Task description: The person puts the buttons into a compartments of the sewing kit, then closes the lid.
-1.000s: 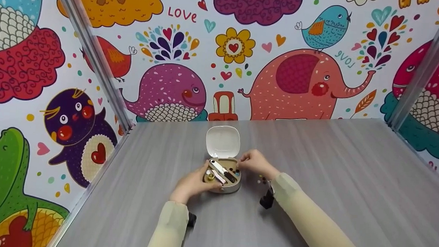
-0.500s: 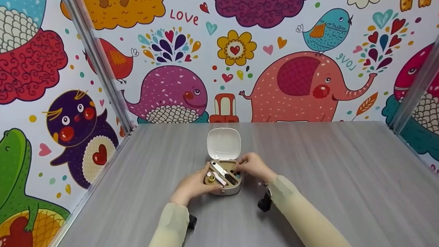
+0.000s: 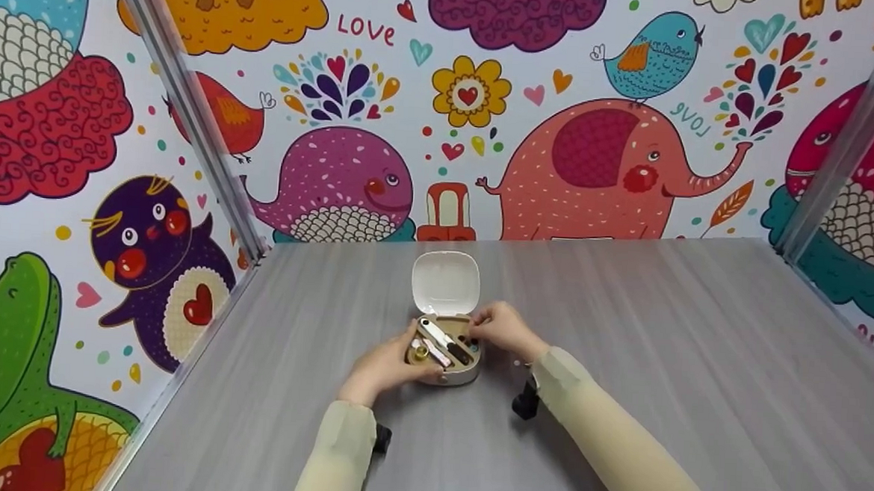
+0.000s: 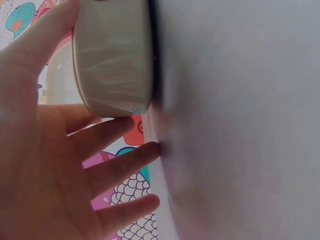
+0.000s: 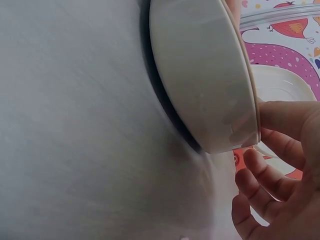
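Note:
A small white case [image 3: 458, 378] stands on the table with its lid [image 3: 446, 282] raised at the back. Its tan insert holds a white tool with a black end [image 3: 443, 337], a slim pinkish-white piece [image 3: 437, 352], a gold ring-like piece [image 3: 420, 352] and small dark bits at the right. My left hand [image 3: 382, 366] grips the case's left side, thumb along the front, with the lower fingers spread in the left wrist view. At the right rim, my right hand [image 3: 509, 331] reaches inside with thumb and forefinger, the other fingers bent. I cannot tell what its hidden fingertips hold.
The grey wood-grain table [image 3: 627, 323] extends around the case. Behind it rises a wall [image 3: 552, 49] printed with cartoon animals, with metal posts [image 3: 189, 113] at the corners. A black wrist camera [image 3: 526, 401] hangs below the right sleeve.
The right hand has shifted slightly at the case's right rim, with its fingertips over the compartment. The left hand keeps its grip, and the case stays put.

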Demonstrator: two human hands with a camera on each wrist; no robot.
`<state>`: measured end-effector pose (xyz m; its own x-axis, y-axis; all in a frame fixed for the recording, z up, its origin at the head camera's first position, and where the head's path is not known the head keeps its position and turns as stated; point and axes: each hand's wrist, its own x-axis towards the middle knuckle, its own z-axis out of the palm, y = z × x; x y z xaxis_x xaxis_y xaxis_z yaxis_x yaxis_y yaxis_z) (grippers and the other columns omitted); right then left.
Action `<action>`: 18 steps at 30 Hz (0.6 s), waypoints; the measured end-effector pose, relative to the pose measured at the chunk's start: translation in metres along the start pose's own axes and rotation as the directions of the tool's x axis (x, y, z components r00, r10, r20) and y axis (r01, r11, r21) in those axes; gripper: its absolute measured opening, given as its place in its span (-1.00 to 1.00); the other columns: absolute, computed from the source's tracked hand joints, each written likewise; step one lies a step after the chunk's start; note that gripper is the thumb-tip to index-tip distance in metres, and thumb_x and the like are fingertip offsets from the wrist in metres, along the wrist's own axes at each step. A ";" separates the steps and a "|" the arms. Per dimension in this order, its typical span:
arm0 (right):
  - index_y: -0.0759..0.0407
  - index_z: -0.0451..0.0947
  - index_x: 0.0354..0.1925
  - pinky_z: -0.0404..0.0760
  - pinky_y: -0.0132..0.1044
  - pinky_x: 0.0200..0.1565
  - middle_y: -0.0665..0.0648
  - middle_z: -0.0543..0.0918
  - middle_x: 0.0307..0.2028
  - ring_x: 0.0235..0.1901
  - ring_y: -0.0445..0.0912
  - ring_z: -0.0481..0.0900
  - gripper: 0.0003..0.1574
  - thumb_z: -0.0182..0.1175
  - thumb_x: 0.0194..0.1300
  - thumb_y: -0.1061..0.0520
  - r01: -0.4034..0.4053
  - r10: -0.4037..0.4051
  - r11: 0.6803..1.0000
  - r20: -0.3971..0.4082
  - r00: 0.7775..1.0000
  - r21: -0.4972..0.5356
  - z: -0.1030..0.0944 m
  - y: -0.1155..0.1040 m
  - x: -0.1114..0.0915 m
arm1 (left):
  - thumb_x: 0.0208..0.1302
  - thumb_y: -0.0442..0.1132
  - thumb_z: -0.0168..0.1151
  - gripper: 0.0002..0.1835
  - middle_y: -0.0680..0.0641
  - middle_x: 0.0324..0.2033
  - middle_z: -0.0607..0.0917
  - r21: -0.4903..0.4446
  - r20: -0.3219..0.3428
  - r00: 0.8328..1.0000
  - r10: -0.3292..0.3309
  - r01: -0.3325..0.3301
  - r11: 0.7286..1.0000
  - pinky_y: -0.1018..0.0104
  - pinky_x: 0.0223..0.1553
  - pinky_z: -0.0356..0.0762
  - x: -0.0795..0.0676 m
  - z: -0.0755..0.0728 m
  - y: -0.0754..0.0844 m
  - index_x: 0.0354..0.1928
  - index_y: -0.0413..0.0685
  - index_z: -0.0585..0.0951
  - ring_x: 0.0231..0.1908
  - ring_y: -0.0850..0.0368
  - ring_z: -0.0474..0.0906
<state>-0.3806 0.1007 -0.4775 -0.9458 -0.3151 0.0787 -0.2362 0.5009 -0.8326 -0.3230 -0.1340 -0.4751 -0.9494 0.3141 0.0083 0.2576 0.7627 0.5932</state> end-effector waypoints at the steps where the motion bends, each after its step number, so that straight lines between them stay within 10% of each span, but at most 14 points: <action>1: 0.25 0.69 -0.49 0.33 -0.43 -0.58 -0.05 0.62 -0.60 -0.63 -0.24 0.39 -0.92 0.32 0.11 0.26 0.003 -0.003 1.000 -0.003 1.000 0.002 0.000 0.000 0.000 | 0.04 0.31 0.35 0.14 -0.29 0.35 0.32 -0.002 0.001 1.000 -0.002 0.002 1.000 -0.09 0.18 0.36 0.000 0.000 0.000 0.49 -0.19 0.09 0.25 -0.24 0.36; 18: 0.29 0.68 -0.49 0.32 -0.44 -0.57 -0.03 0.63 -0.59 -0.64 -0.27 0.37 -0.92 0.32 0.11 0.28 0.058 -0.058 0.998 -0.026 0.998 0.015 -0.002 0.001 -0.004 | 0.01 0.35 0.34 0.14 -0.29 0.33 0.35 0.022 0.001 1.000 -0.021 0.021 1.000 -0.12 0.14 0.39 -0.001 0.000 0.000 0.50 -0.13 0.10 0.22 -0.25 0.39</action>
<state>-0.3775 0.1042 -0.4779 -0.9359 -0.3228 0.1409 -0.2875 0.4692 -0.8350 -0.3225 -0.1340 -0.4748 -0.9545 0.2983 -0.0048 0.2412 0.7813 0.5757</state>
